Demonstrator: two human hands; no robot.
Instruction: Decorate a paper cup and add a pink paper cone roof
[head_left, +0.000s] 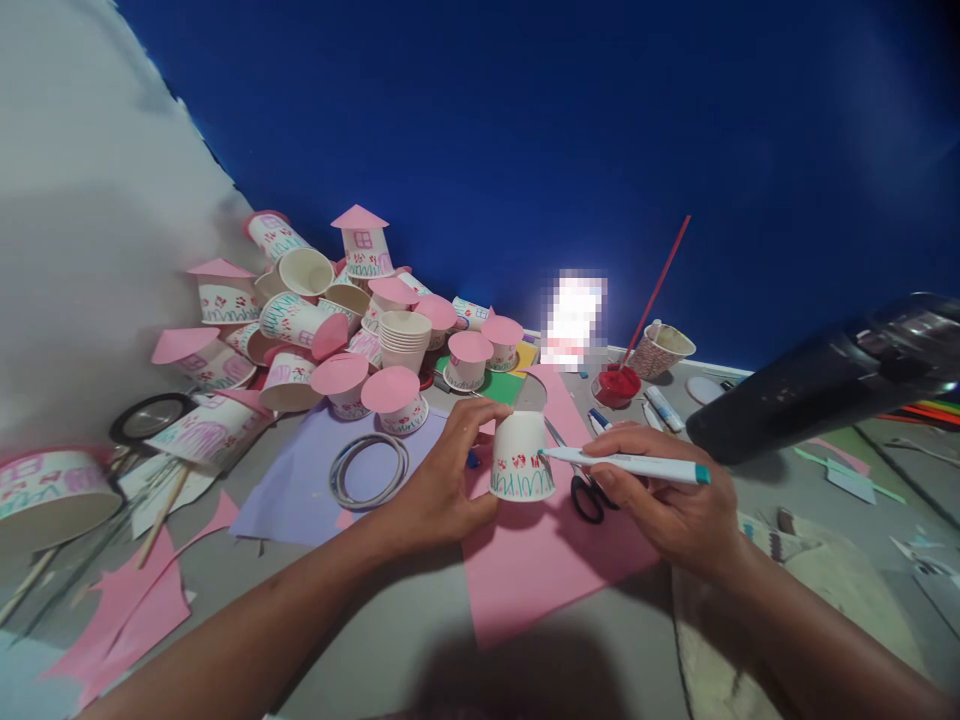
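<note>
My left hand [459,475] grips a white paper cup [519,440] that is upside down, thumb near its rim and fingers at its base. Green squiggles and small red marks run round the lower part of the cup. In my right hand [664,500] is a white marker [637,466] with a teal end, its tip at the cup's right side. Pink paper [555,575] lies under both hands. Black-handled scissors [587,500] rest on it, partly hidden behind my right hand.
Decorated cups with pink paper roofs [360,218] are heaped at the left beside a stack of plain cups [405,340]. Tape rings [369,470] lie on purple paper [300,490]. A red pot [616,388], a patterned cup [661,350] and a large black cylinder [810,385] stand at the right.
</note>
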